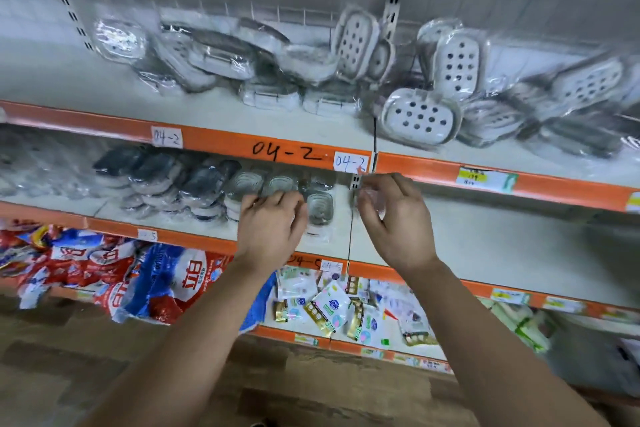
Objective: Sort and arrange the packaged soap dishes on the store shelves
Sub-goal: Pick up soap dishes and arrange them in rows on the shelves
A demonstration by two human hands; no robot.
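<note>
**Mia:** Where are the hands?

**Tom:** Both reach to the middle shelf [485, 229]. The left hand [273, 225] bends its fingers over a soap dish [320, 207] at the end of the row [194, 184]. I cannot tell if they grip it. The right hand [398, 222] seems to pinch some clear wrap [371, 199], but it is blurry.

**Mia:** What could go wrong?

**Tom:** The wrap looks slippy. A hard tug could tear it. The packs in the row lean on each other, so one push could tip them all.

**Mia:** And higher up?

**Tom:** The pile [420, 116] on the top shelf [242, 140] is messy and close to the edge. A bump could make one fall.
</note>
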